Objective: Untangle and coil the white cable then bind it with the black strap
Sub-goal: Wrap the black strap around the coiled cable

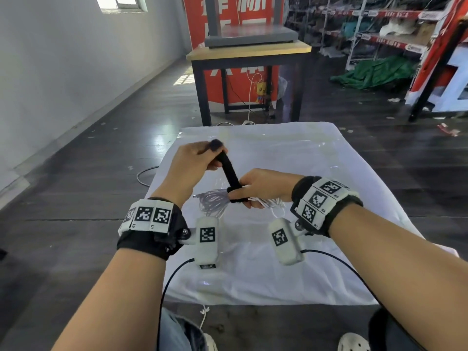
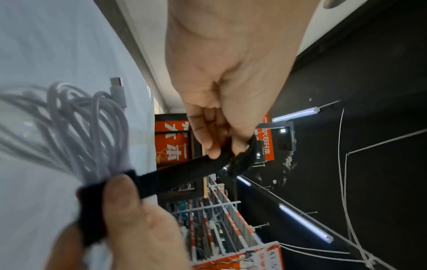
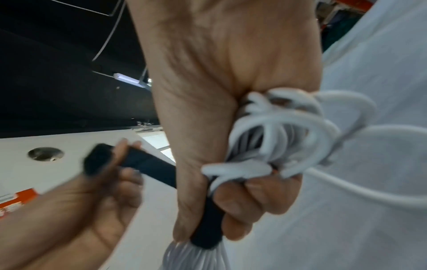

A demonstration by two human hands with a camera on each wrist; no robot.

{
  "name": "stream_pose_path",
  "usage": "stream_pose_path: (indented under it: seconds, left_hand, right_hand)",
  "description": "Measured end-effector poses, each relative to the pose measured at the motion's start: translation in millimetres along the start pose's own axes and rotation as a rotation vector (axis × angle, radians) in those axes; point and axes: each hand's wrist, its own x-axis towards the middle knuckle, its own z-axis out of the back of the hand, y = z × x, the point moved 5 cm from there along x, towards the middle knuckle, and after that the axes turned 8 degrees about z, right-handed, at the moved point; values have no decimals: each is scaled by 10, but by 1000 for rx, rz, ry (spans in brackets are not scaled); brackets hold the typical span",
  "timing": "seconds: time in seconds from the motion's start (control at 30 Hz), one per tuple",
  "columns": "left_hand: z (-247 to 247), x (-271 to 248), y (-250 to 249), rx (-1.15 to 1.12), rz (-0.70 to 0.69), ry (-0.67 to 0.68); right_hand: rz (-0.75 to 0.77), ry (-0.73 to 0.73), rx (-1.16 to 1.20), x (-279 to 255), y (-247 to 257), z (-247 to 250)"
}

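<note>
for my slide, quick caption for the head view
Left hand pulls the black strap taut while right hand grips the coiled white cable.

A dark, glossy plank floor (image 1: 106, 158) runs along a pale wall (image 1: 63, 62) with a window (image 1: 121, 3) high at the far end. Ahead stands a black-legged table with a wooden top (image 1: 249, 50), a grey stand (image 1: 250, 34) on it, before a red banner (image 1: 238, 11). To the right, metal shelving (image 1: 379, 26) holds goods, with green sheeting (image 1: 377, 73) heaped on the floor. A white cloth (image 1: 266, 274) covers the near surface.
</note>
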Motion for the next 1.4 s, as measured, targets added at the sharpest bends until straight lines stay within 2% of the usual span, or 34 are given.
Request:
stream_pose_path:
  seconds: [0.13,0.23,0.4,0.5,0.6,0.77,0.83,0.97,1.23,1.3,1.4]
  left_hand:
    - [-26,-123,-193,-164,-21,27]
    - [-37,-187,-275,-205,-21,100]
    - [-30,-202,-161,-223,39,241]
    - [-64,-193,-85,-180,99,351]
    - [-91,-166,-11,-159,175,342]
    - [-222,-120,157,-298,317,327]
    - [-278,-106,200,-331,338,320]
    - [-330,-79,263,-400,396,291]
    - [-328,-71,376,-536,514,215]
    - [-309,-86,405,-433,542,256]
    - [-285,-96,406,-274,513,354]
  right_hand:
    - [-32,-46,92,-13,-196,9]
    - [-52,-85,190,-36,-264,71]
    - [-142,-168,737,-88,-325,191]
    - [-195,-152,1010,-111,-288,215]
    - [-180,-124,1225,-134,-220,246]
    - [-90,-82,1482,-102,-120,235]
    - [-72,-73,1477,-84,-95,223]
    - [-92,-143,1366,-58,-80,217]
    - [-53,-217,1354,-41,-43,303]
    - [-53,-228,1374,-58,-60,324]
    - [-62,-220,1436,-80,-101,305]
